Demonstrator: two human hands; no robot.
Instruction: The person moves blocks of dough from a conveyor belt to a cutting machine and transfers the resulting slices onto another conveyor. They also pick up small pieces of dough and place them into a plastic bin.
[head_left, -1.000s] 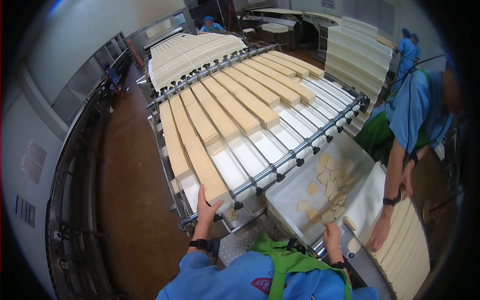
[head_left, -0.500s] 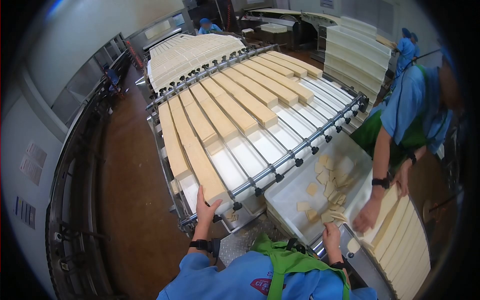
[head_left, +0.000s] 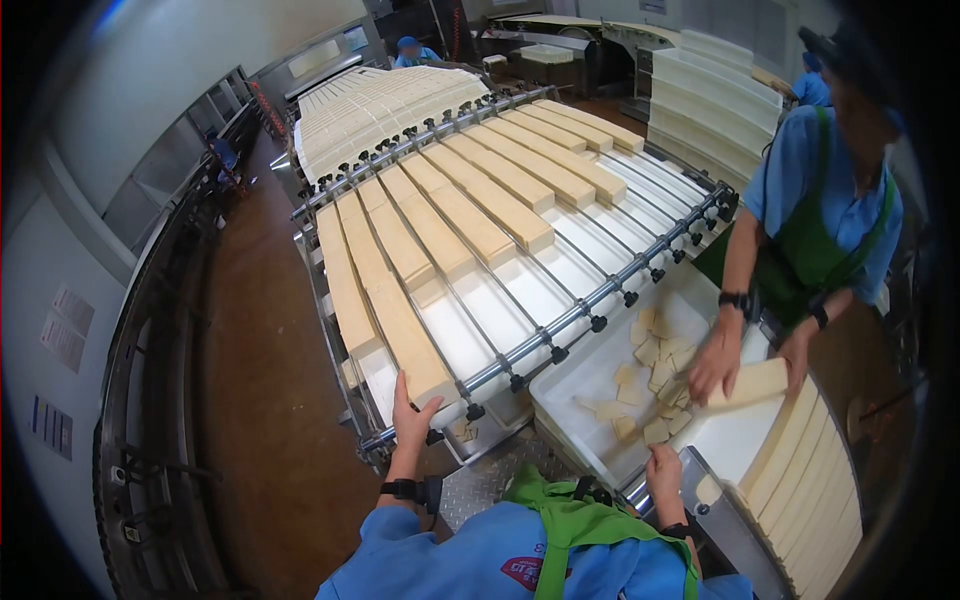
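Observation:
My left hand (head_left: 412,420) cups the near end of a long row of thin pale square crackers (head_left: 385,290). Its thumb lies across the end face and the fingers run along the left side. Beside the white bin (head_left: 570,432), my right hand (head_left: 662,472) is closed with curled fingers close to a loose square cracker (head_left: 656,431). What it holds, if anything, is hidden. Inside the bin lie several scattered crackers (head_left: 645,352). To the right, a co-worker's hands (head_left: 716,365) hold a short row of crackers (head_left: 748,384) above the bin's right side.
Several more rows (head_left: 500,175) lie between metal guide rods on the white sloping table (head_left: 470,322). A steel bar with black knobs (head_left: 598,325) crosses its front. Pale rows (head_left: 800,490) fill a tray at lower right. Stacked white crates (head_left: 710,120) stand behind.
The co-worker has lifted a short row of crackers from the right-hand tray and swung it toward the bin, standing more upright. Both my hands have stayed in place.

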